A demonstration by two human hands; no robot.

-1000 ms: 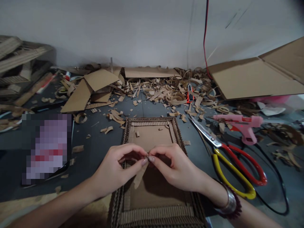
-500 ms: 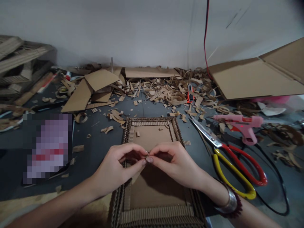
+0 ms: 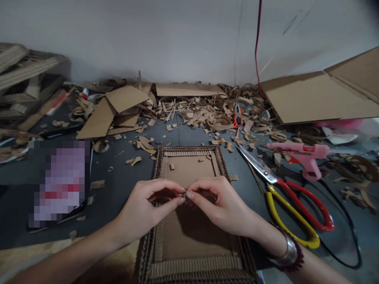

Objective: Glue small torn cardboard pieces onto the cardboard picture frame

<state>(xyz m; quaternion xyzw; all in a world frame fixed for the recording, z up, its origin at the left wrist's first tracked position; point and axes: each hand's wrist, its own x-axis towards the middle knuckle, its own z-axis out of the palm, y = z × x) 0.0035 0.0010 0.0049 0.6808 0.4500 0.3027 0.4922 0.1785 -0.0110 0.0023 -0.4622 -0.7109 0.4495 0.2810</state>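
A rectangular cardboard frame (image 3: 189, 165) with corrugated edging lies on the dark table in front of me. Above its middle, my left hand (image 3: 145, 209) and my right hand (image 3: 219, 205) meet fingertip to fingertip. Both pinch a small piece of cardboard between thumb and fingers. The piece is mostly hidden by my fingers. A bracelet sits on my right wrist.
Scissors (image 3: 290, 205) with red and yellow handles lie right of the frame. A pink glue gun (image 3: 302, 154) with a black cord rests beyond them. Cardboard scraps (image 3: 207, 114) pile along the wall, a folded sheet (image 3: 319, 94) at right, a blurred object (image 3: 59, 181) at left.
The cardboard strip that hung down below my fingertips is no longer seen hanging. Both hands stay in nearly the same place, with only small finger movements.
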